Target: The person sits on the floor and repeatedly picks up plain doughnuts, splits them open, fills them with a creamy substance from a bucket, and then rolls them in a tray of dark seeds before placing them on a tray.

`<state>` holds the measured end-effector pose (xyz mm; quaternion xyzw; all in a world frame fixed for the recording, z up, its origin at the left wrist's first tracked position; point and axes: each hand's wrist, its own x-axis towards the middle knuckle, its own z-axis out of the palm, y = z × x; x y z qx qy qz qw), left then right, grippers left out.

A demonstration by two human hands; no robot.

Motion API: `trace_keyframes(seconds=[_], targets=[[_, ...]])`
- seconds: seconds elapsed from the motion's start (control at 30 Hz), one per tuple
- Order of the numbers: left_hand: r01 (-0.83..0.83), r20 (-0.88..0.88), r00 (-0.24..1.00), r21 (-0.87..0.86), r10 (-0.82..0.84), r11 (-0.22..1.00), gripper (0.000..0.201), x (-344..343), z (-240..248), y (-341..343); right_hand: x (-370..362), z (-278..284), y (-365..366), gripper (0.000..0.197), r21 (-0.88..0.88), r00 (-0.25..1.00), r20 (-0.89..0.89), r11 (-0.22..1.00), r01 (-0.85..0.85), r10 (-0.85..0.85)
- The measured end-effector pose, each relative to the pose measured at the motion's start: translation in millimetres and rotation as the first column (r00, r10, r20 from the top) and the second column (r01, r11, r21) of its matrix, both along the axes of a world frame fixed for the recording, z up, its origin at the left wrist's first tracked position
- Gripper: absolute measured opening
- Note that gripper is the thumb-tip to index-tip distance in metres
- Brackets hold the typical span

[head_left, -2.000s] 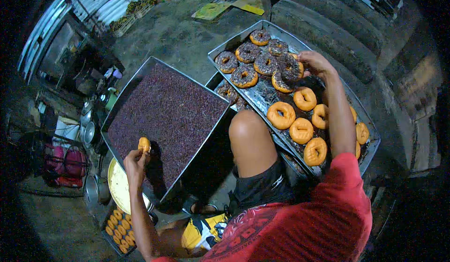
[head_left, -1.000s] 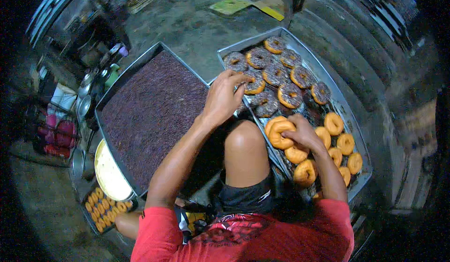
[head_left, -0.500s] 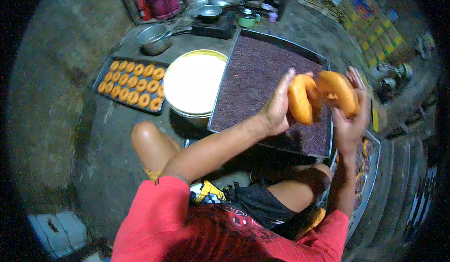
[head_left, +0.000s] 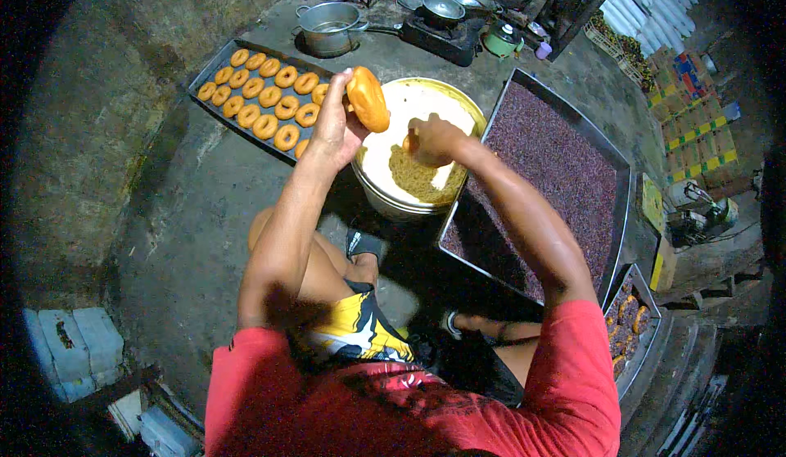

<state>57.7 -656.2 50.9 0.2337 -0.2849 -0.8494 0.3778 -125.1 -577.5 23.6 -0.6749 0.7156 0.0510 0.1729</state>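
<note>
My left hand [head_left: 333, 134] is closed on an orange-brown doughnut [head_left: 368, 101], held on edge above the near left rim of a round tub [head_left: 385, 198]. White, creamy stuff [head_left: 409, 101] fills the tub, with a shaded brownish-yellow patch below my right hand. My right hand [head_left: 440, 141] is down at that surface, fingers curled. A bit of orange doughnut [head_left: 406, 143] shows at its fingertips; the hand hides the rest. To the right of the tub lies a large tray [head_left: 536, 300] covered in dark purplish-brown sprinkles [head_left: 548, 154].
A dark tray [head_left: 196, 90] of plain doughnuts lies left of the tub. At the far right, another tray [head_left: 653, 316] holds sprinkle-coated doughnuts. Behind are a metal pot [head_left: 327, 31], a stove [head_left: 438, 40] with a pan and a green pot [head_left: 501, 41]. Cardboard boxes [head_left: 696, 130] stand right.
Both hands have moved left from over the sprinkle tray to the tub. They have come apart, the right one going down to the white surface. My view has turned as well.
</note>
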Motion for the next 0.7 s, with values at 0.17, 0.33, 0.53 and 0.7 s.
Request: trace_keyframes(seconds=[0.17, 0.33, 0.53, 0.7], targets=[[0.007, 0.33, 0.942, -0.187, 0.056, 0.982, 0.074, -1, -7, -4, -16, -62, 17, 0.047, 0.101, 0.994, 0.056, 0.99, -0.098, 0.093], [0.332, 0.679, 0.561, -0.709, 0.474, 0.622, 0.085, -21, -28, -6, -33, 49, 18, 0.057, -0.099, 0.904, 0.365, 0.957, 0.274, -0.221], [0.766, 0.737, 0.637, -0.637, 0.226, -0.084, 0.042, -98, -132, 38, -43, 89, 91, 0.058, -0.157, 0.185, 0.982, 0.704, 0.693, 0.037], [0.823, 0.906, 0.409, -0.417, 0.108, 0.385, 0.068, -106, -139, 18, -33, 93, 149, 0.053, -0.172, -0.003, 0.954, 0.558, 0.812, 0.299]])
